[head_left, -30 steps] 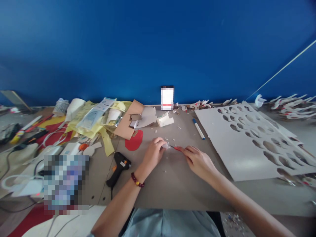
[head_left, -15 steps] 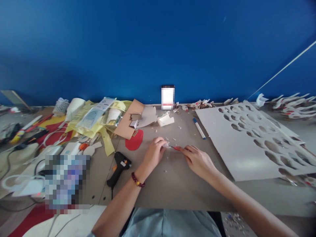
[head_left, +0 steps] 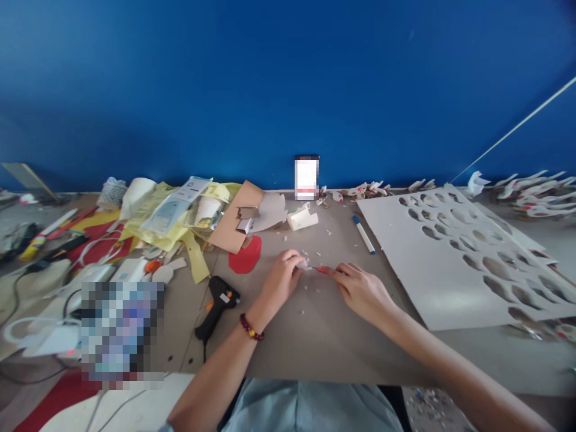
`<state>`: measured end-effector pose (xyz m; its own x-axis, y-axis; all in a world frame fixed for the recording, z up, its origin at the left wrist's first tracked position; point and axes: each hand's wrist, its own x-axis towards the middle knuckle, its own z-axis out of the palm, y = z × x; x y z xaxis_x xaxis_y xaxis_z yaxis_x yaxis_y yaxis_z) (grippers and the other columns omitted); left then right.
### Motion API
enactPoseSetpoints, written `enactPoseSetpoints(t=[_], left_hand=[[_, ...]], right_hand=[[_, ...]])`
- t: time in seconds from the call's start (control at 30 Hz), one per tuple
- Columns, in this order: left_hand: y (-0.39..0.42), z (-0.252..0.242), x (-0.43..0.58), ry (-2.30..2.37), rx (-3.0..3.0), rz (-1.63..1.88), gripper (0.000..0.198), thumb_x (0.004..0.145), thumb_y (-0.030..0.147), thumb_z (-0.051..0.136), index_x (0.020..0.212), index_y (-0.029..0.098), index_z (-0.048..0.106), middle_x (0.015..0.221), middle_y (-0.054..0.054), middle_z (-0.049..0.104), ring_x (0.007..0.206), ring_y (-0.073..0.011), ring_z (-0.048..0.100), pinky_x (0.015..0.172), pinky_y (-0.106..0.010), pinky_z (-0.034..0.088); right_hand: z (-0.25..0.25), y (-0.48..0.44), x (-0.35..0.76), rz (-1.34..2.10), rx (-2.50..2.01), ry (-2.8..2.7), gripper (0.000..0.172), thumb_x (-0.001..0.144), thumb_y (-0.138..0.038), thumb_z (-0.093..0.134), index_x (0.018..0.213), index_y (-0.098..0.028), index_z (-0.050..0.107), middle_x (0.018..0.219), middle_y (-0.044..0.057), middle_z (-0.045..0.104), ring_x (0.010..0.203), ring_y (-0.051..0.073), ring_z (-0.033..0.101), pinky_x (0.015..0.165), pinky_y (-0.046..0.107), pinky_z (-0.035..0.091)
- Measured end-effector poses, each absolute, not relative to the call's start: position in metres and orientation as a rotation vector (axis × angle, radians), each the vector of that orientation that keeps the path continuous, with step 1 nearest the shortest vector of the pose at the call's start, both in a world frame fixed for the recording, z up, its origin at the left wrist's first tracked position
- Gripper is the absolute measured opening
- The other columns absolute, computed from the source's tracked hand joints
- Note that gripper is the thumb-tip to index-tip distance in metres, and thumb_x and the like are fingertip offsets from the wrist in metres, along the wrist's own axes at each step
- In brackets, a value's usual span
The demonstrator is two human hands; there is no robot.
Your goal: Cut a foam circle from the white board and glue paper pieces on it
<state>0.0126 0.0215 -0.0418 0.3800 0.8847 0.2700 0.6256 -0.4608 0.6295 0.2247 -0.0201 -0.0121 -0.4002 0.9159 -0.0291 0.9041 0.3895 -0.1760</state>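
The left hand (head_left: 284, 273) pinches a small white piece (head_left: 304, 264) between thumb and fingers, low over the middle of the table (head_left: 306, 348). The right hand (head_left: 360, 289) grips a thin tool with a red handle (head_left: 321, 269), forefinger stretched along it, its dark tip pointing left at the white piece; whether tip and piece touch is too small to tell. A beaded bracelet (head_left: 250, 328) circles the left wrist. Small white scraps are scattered around the hands, and just beyond them a curved white offcut (head_left: 303, 219) lies near a folded brown cardboard (head_left: 234, 225). To the left of the left hand are a flat red piece (head_left: 245, 255) and, nearer the person, a black glue gun (head_left: 218, 306). On the other side, a marker with a blue cap (head_left: 363, 234) lies just beside a large white sheet (head_left: 405, 258) full of oval cutouts. At the back, a phone (head_left: 306, 177) stands upright near the blue wall (head_left: 288, 90)
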Motion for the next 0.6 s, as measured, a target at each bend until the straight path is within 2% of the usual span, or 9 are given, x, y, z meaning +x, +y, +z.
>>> enactPoseSetpoints(t=[0.6], left_hand=[[0.0222, -0.0414, 0.0123, 1.283, 2.166, 0.799, 0.025, 0.080, 0.004, 0.053, 0.098, 0.018, 0.064, 0.103, -0.008, 0.061, 0.098, -0.0213, 0.057, 0.090, -0.037, 0.047]], right_hand=[[-0.0106, -0.0171, 0.2286, 0.245, -1.646, -2.564, 0.049, 0.087, -0.009, 0.041, 0.130, -0.029, 0.055, 0.096, 0.004, 0.063, 0.091, 0.016, 0.057, 0.059, 0.022, 0.042]])
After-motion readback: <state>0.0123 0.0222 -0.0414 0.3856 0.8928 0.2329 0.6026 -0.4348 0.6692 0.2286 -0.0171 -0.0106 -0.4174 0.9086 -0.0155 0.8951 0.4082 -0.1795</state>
